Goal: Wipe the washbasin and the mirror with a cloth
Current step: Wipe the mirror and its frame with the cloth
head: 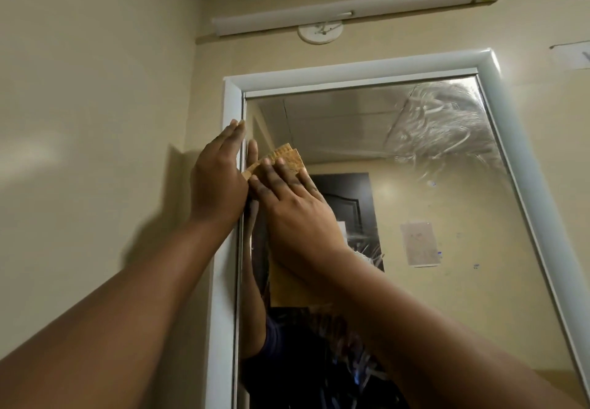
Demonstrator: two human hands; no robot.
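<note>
A tall mirror [431, 191] in a white frame [367, 68] hangs on the beige wall. My right hand [293, 207] lies flat on a small tan cloth [284, 158], pressing it against the glass near the mirror's upper left edge. My left hand [220, 175] rests flat with fingers straight on the left side of the frame, touching my right hand. Wet smear streaks [447, 128] cover the mirror's upper right corner. The washbasin is out of view.
A white tube light fitting [357, 8] and a round wall mount [320, 32] sit above the mirror. The mirror reflects a dark door [348, 204], a paper on a wall [420, 244] and my arms. A side wall stands close on the left.
</note>
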